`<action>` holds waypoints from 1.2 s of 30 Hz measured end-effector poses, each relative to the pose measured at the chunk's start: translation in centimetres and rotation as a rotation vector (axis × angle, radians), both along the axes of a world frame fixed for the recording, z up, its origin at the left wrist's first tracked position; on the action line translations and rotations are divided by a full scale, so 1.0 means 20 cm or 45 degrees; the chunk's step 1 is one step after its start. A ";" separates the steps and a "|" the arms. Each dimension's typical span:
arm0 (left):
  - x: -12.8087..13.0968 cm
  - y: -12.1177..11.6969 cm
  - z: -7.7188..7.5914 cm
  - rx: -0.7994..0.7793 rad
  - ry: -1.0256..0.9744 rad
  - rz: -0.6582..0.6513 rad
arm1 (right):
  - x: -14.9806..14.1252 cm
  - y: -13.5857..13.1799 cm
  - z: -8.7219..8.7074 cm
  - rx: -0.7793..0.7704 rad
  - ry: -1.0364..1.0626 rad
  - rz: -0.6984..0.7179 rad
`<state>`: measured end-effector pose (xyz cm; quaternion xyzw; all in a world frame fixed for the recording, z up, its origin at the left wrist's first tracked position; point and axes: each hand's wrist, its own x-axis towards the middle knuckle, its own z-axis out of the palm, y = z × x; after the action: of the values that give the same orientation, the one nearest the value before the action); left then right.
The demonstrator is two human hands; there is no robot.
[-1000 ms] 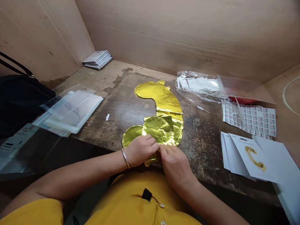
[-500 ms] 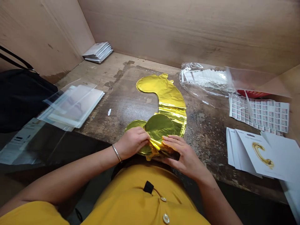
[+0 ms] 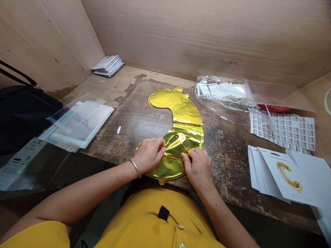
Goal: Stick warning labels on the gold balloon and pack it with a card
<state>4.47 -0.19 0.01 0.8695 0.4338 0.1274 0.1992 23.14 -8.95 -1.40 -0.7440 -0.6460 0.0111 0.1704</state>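
At the far left sit one black bag [image 3: 23, 119] with its dark strap and, on the edge of the wooden workbench [image 3: 227, 175], one loose pile of clear plastic sleeves [image 3: 80, 124] over white sheets. Behind them, one stack of white cards [image 3: 107, 66] lies in the corner against the plywood wall [image 3: 196, 34], and one small white scrap [image 3: 118, 130] lies on the bench. Next comes the left hand [image 3: 148, 155], wearing one silver bangle [image 3: 135, 167], then the one gold foil balloon [image 3: 176, 112], lying flat on the bench and curving up and away from the person. Its round lower end is folded over and sits directly under both hands. The left fingertips [image 3: 161, 146] and the right hand [image 3: 198, 168] come together from either side, pinching the foil between finger and thumb, with the two hands just apart (a thin gold crease runs between them). Further right lie one clear plastic bag [image 3: 219, 91] of white cards, one sheet of small printed labels [image 3: 283, 129], and one fanned group of white cards [image 3: 284, 175], the top one printed with a gold curved shape. The person's mustard-yellow top [image 3: 155, 220] fills the bottom edge.
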 end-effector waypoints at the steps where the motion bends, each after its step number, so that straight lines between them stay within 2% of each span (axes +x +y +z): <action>1: 0.01 0.00 0.00 0.019 0.021 -0.023 | -0.01 0.00 0.00 -0.005 -0.049 -0.007; 7: -0.01 0.04 0.00 0.094 0.107 -0.092 | -0.02 0.02 0.01 -0.045 -0.171 -0.035; 9: -0.04 0.06 0.01 0.200 0.103 -0.152 | -0.02 0.02 0.00 -0.041 -0.161 -0.031; 12: -0.08 0.07 0.03 0.376 0.071 -0.545 | -0.02 0.01 0.00 -0.010 -0.152 -0.021; 14: -0.09 0.08 0.04 0.336 0.093 -0.799 | -0.02 0.01 0.00 0.004 -0.148 -0.021; 16: -0.09 0.08 0.05 0.236 0.134 -0.902 | -0.02 0.01 0.00 0.009 -0.147 -0.026; 18: -0.07 0.10 0.05 0.204 0.153 -0.926 | -0.02 0.01 -0.01 0.011 -0.144 -0.023; 22: -0.03 0.10 0.03 0.343 0.181 -0.934 | -0.01 0.01 0.00 -0.004 -0.150 -0.021; 25: 0.02 0.04 0.03 0.449 0.240 -0.808 | -0.03 -0.03 0.05 0.170 -0.178 -0.006; 28: 0.08 -0.08 0.06 0.420 0.256 -0.620 | -0.07 -0.09 0.10 0.282 -0.142 0.290; 31: 0.13 -0.19 0.11 0.312 0.183 -0.538 | -0.06 -0.13 0.09 0.186 -0.037 0.471; 33: 0.12 -0.21 0.12 0.258 0.047 -0.532 | 0.00 -0.12 0.07 0.168 0.045 0.499; 36: 0.04 -0.16 0.09 0.169 -0.111 -0.658 | 0.13 -0.12 0.03 0.163 0.106 0.652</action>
<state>5.27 -3.34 1.76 0.9561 0.1792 0.1378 0.1863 25.74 -11.29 -0.75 -0.5430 -0.8049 0.0438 0.2352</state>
